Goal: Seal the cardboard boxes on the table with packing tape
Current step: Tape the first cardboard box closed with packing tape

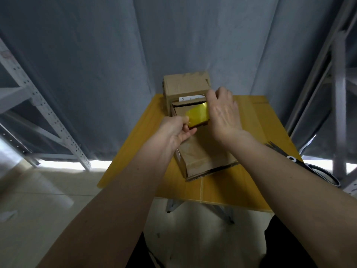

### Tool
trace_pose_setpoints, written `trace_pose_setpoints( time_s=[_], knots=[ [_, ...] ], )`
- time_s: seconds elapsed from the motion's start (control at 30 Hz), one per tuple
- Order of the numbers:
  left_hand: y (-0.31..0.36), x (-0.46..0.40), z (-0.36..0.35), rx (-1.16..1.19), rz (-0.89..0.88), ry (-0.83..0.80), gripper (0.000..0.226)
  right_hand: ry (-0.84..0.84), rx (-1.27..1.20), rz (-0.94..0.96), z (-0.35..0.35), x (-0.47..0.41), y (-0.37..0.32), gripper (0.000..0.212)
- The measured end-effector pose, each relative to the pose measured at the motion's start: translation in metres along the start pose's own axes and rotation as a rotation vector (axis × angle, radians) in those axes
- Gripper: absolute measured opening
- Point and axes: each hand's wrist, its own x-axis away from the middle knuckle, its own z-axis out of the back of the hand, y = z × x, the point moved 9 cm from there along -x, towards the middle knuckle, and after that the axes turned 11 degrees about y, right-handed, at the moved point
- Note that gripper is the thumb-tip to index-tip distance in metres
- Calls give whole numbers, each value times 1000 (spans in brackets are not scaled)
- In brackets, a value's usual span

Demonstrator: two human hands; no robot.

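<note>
Two cardboard boxes sit on the yellow desk (pixel 135 151). The left hand (pixel 174 132) pinches the free end of the yellow tape (pixel 197 116) over the near box (pixel 202 157). The right hand (pixel 224 113) grips the hidden roll, fingers curled, beside the far box (pixel 183 86). Scissors (pixel 309 167) lie at right.

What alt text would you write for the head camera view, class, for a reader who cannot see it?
Two bare hands stretch a strip of yellow tape over a cardboard box on a yellow table: the left hand pinches one end, the right hand covers the other. A second box stands behind; scissors lie at right.
</note>
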Motion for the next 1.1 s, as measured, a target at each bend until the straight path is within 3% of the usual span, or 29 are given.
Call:
trace_pose_setpoints(
  time_s=[0.13, 0.4, 0.53, 0.7, 0.8, 0.9, 0.97, 1.1],
  knots=[
    [-2, -2, 3, -31, -13, 34, 20, 4, 35, 43, 2, 0, -5, 53],
    [13, -11, 7, -322, -269, 251, 37, -16, 50, 71, -3, -2, -9, 63],
    [15, -13, 7, -271, -295, 217, 37, 38, -85, 5, -3, 0, 5, 75],
    [3, -10, 9, 52, -124, 61, 37, 142, -652, -428, -7, 5, 47, 75],
    [-2, -2, 0, 134, -32, -56, 27, 82, -1020, -890, -32, 21, 62, 57],
    [0, 4, -5, 157, 26, -96, 35, -81, -1664, -1384, -64, 44, 34, 39],
    [1, 8, -9, 169, 53, -119, 35, -172, -1893, -1471, -68, 48, 10, 38],
    [10, 2, 0, 60, -16, -66, 13, -349, -1672, -1333, -75, 48, 0, 37]
  ],
)
